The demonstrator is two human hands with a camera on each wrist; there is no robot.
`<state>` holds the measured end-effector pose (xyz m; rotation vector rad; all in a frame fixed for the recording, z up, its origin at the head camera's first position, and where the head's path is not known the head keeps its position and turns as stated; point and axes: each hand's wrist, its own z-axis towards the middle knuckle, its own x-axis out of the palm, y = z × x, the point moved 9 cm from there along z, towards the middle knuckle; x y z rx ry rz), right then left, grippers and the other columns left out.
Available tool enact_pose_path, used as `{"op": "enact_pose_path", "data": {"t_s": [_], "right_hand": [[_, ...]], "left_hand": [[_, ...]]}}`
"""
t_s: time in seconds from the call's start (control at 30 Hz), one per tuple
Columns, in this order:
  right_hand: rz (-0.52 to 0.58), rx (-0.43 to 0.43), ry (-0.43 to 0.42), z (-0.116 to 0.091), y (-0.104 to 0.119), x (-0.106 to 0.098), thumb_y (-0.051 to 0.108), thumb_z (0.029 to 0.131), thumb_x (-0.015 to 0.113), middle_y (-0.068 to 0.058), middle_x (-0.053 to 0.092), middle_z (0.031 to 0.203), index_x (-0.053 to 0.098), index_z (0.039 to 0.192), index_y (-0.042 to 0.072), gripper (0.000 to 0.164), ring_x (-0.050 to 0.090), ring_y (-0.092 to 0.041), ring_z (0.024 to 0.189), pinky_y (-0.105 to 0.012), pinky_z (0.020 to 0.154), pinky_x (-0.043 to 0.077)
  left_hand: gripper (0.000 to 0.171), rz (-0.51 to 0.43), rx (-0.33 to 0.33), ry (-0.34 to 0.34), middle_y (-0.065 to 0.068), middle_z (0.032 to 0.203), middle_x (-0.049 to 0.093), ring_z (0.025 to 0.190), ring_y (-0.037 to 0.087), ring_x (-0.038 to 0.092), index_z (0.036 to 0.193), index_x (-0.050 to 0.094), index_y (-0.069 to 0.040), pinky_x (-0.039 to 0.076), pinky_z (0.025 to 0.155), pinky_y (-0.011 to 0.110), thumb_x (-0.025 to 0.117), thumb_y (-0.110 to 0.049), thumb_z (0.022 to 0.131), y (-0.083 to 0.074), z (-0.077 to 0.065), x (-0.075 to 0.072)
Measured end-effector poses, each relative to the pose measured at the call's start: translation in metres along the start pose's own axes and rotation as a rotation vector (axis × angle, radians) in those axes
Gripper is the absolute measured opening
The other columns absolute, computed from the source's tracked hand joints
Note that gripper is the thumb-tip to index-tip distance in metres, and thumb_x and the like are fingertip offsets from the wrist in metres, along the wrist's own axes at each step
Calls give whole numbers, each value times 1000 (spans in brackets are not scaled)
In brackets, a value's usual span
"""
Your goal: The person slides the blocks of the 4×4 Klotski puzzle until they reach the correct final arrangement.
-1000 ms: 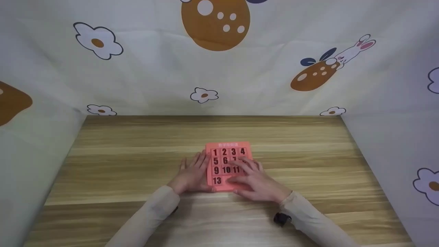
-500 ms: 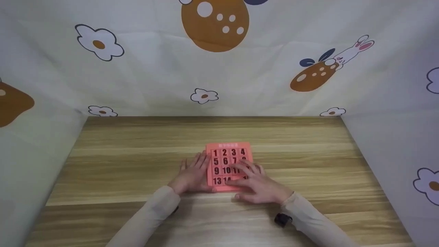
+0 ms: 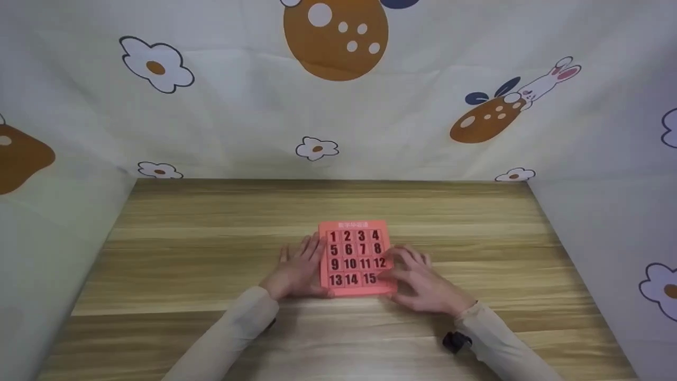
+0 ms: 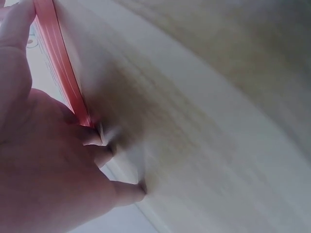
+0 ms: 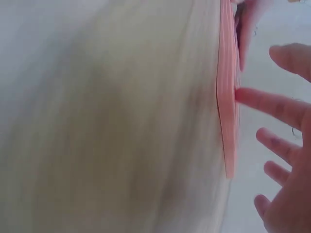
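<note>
A pink-red number sliding puzzle (image 3: 353, 225) lies flat on the table, its numbered tiles facing up in rows. Tile 15 (image 3: 369, 279) sits in the bottom row, a little apart from tile 14 (image 3: 351, 279). My left hand (image 3: 296, 270) rests along the puzzle's left side with straight fingers, the thumb at its lower left corner. My right hand (image 3: 426, 286) is at the right side, fingers loosely bent; its index fingertip reaches the right of tile 15. In the right wrist view, a finger (image 5: 272, 104) meets the puzzle's upper side. Whether it presses on a tile is hidden there.
The wood-grain table (image 3: 211, 211) extends around the puzzle on all sides. Cloth walls (image 3: 238, 106) printed with flowers and orange fruit shapes enclose it at the back and both sides. A dark wrist camera (image 3: 456, 342) hangs under the right sleeve.
My right hand has drawn back to the right, uncovering tiles 8, 11 and 12. Tile 15 has slid left along the bottom row. The left hand stays in place.
</note>
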<state>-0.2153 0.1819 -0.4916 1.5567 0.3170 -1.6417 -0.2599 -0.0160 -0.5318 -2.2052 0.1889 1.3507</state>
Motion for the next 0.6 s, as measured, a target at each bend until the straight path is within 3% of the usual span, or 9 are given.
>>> {"op": "enact_pose_path", "data": {"t_s": [0.2, 0.37, 0.6], "right_hand": [[27, -24, 11, 3, 5, 4, 33, 84, 70, -17, 39, 145, 69, 114, 14, 36, 30, -43, 133, -66, 101, 24], [26, 25, -11, -3, -4, -2, 26, 83, 71, -19, 39, 145, 67, 120, 12, 40, 30, -40, 134, -63, 102, 25], [-28, 160, -96, -17, -33, -19, 21, 84, 72, -22, 34, 149, 57, 134, 9, 54, 24, -44, 138, -70, 103, 21]], "left_hand": [[119, -16, 9, 2, 13, 160, -4, 145, 33, -2, 155, 4, -5, -2, 110, 64, 71, -62, 75, -4, 2, 0], [119, -21, 5, 1, 12, 160, -4, 145, 32, -2, 155, 5, -6, -3, 110, 62, 71, -63, 75, -2, 0, 1], [120, -45, 27, -37, 12, 160, -5, 145, 32, -1, 155, 5, -7, -3, 111, 61, 70, -66, 73, 2, -1, 2]]}}
